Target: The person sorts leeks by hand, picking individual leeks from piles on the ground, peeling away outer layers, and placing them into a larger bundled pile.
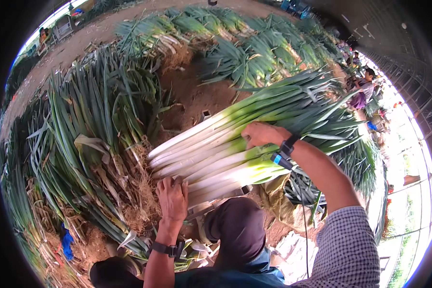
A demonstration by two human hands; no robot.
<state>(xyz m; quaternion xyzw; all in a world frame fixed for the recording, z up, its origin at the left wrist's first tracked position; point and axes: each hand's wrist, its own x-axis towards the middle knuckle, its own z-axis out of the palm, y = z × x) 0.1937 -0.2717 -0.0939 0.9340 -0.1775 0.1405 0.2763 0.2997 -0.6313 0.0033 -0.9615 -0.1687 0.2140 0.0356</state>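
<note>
A row of cleaned green onions with white stalks (201, 144) lies side by side in front of me, their root ends to the left and their green leaves to the upper right. My left hand (172, 198) rests with its fingertips at the near root ends of the stalks; whether it grips any is unclear. My right hand (262, 135) lies with curled fingers on top of the row, where white turns to green; what is inside the fingers is hidden. Under the row, parts of a metal stand (205, 115) show.
Uncleaned green onions with dry roots (140, 187) are heaped at the left. More bundles (198, 27) lie on the soil beyond. A yellowish sack (279, 198) and peeled leaves lie near my knees. A person (363, 88) sits at the far right, another (43, 37) at the far left.
</note>
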